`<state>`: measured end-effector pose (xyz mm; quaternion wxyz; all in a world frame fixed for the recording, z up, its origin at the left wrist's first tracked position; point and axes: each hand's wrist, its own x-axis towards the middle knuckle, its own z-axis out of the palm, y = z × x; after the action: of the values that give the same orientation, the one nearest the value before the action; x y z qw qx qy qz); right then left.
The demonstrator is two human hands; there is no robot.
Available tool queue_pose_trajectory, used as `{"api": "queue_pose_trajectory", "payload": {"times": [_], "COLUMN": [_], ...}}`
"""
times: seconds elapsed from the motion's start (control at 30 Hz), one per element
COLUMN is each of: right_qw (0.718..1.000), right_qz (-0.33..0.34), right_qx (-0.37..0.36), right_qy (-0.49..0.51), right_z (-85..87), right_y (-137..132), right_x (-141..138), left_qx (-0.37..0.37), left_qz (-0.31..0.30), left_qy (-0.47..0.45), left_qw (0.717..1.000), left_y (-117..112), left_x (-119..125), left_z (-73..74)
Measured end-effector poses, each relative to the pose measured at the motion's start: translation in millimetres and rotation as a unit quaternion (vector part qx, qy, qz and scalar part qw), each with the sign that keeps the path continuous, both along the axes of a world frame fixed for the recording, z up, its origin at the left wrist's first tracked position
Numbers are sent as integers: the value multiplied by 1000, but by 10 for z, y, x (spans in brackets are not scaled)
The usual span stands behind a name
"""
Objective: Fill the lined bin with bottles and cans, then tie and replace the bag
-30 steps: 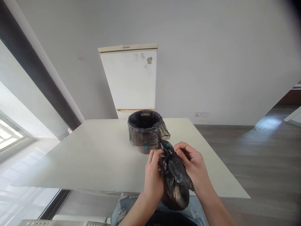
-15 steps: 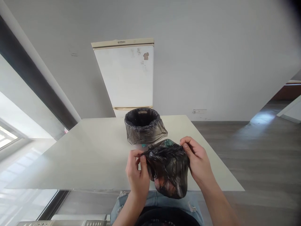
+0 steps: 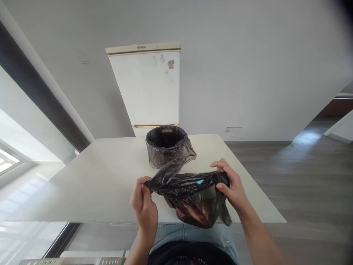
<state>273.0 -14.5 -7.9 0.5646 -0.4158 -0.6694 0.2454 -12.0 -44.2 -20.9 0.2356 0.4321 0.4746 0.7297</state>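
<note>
A black plastic garbage bag (image 3: 197,200) with reddish and teal things showing through its thin film is in front of me at the table's near edge. My left hand (image 3: 145,206) pinches a stretched corner of it between thumb and fingers. On the other side, my right hand (image 3: 230,184) grips the bag's bunched right end, its upper fingers partly lifted. A loose flap of film hangs below that hand. Just beyond the bag stands a trash can (image 3: 167,138), its rim covered by a black liner folded down over the outside.
Bag and can are at a pale table (image 3: 110,176). A white refrigerator (image 3: 146,86) stands behind it against the grey wall. A wall socket (image 3: 233,129) is low on the right. Grey wood flooring (image 3: 289,184) lies to the right, and a window (image 3: 8,160) is at far left.
My left hand has moved left, pulling the bag's top out wide. My right hand has shifted slightly right and down, and a loose flap now hangs beneath it. The trash can has not moved.
</note>
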Motion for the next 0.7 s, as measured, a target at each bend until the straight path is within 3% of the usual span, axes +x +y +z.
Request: {"api": "queue_pose_trajectory", "payload": {"times": [0.13, 0.33, 0.5, 0.6, 0.7], "right_qw": [999, 988, 958, 953, 959], "right_qz": [15, -42, -88, -126, -141], "right_qx": [-39, -59, -141, -178, -189], "right_qy": [-22, 140, 232, 209, 158], "right_z": [-172, -341, -535, -715, -882], "right_y": [63, 127, 253, 319, 363], "right_x": [51, 71, 91, 94, 103], "left_qx": [7, 11, 39, 51, 50], "left_qz": [13, 24, 33, 37, 14], "left_qy": [-28, -36, 17, 76, 137], "left_qw": [1000, 999, 999, 995, 989], "left_y": [-18, -46, -67, -49, 13], "left_x": [-32, -22, 51, 143, 250], "left_z": [41, 59, 61, -37, -225]}}
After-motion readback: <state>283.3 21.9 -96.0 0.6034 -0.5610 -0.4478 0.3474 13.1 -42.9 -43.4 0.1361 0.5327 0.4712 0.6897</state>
